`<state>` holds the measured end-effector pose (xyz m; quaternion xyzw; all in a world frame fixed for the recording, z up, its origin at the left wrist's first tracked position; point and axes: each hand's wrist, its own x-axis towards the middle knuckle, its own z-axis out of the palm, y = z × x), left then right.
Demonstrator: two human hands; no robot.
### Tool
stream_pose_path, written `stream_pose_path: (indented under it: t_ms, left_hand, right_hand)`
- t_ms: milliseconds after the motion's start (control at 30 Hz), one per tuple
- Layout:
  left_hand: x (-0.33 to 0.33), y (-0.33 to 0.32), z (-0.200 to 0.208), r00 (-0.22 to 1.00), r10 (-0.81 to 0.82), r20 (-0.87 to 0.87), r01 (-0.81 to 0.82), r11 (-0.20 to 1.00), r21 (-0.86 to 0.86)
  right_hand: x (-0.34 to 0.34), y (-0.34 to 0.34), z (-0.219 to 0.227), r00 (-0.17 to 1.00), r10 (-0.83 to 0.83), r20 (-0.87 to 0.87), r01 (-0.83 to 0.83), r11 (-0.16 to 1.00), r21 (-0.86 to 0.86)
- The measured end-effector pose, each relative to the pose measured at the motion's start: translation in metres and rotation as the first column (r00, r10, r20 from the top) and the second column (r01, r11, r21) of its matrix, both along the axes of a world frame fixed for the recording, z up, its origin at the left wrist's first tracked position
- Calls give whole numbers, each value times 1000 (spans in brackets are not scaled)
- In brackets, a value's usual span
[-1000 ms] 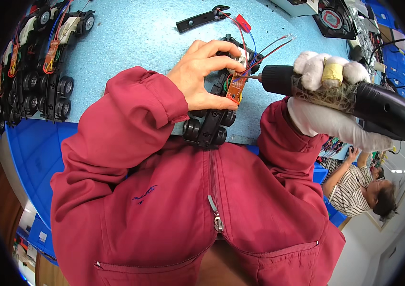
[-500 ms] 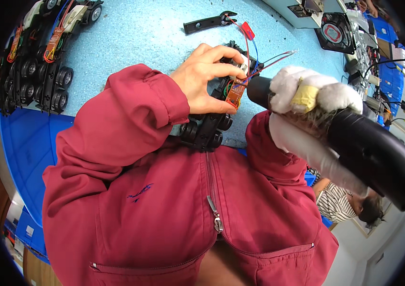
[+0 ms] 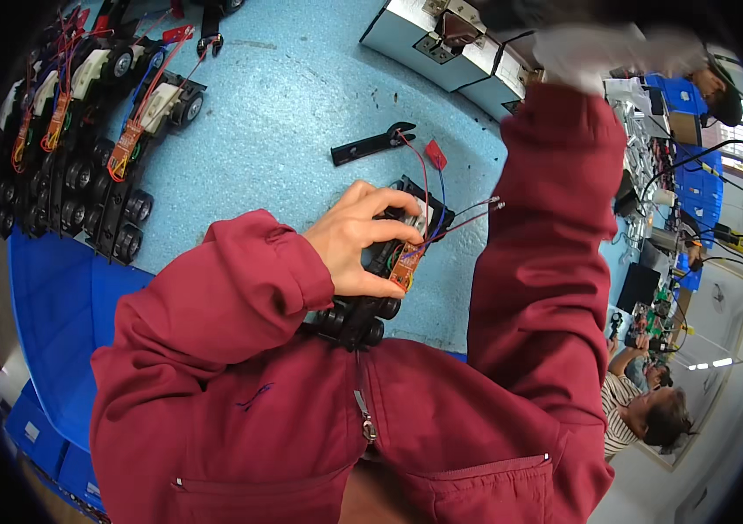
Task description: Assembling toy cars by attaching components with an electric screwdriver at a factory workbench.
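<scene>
My left hand (image 3: 349,237) is closed on a black toy vehicle chassis (image 3: 354,319) with several wheels, lying near the table's front edge. Between its thumb and fingers shows a small orange-brown circuit board (image 3: 405,265) with coloured wires. Red and blue wires lead from it to a small red tab (image 3: 437,155) and a long black plastic piece (image 3: 367,150). High at the upper right, my right hand (image 3: 611,54) wears a white glove and is blurred. Against it is a dark, smeared shape, the black electric screwdriver (image 3: 563,14), partly out of view.
Several similar chassis (image 3: 122,196) stand crowded at the left edge of the blue table (image 3: 249,113). A blue bin (image 3: 65,323) is below them. Metal boxes (image 3: 428,44) line the far side. At the right are people (image 3: 660,415) and cluttered benches.
My right hand has swung up and away from the circuit board with the electric screwdriver. My left hand keeps its grip on the chassis. The view has shifted, showing more chassis at left.
</scene>
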<state>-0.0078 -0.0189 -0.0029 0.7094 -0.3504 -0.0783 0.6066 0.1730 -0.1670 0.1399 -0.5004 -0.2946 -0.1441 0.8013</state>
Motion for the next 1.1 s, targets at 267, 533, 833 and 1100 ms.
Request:
stream_pose_path:
  t_ms: [267,533,833,1100]
  left_hand:
    - [-2,0,0,1000,-9,7,9,1000,23]
    - [2,6,-6,995,-35,90,32,999,34]
    - [6,0,-14,991,-105,80,102,994,42]
    - [4,-4,-17,990,-42,134,45,999,-23]
  right_hand:
    - [-26,26,2,891,-373,-261,362,928,-88]
    - [-117,-95,14,873,394,-289,-310,904,296]
    - [-201,-53,-37,956,87,-279,-77,996,47]
    - [-199,-47,-43,916,165,-365,-113,981,159]
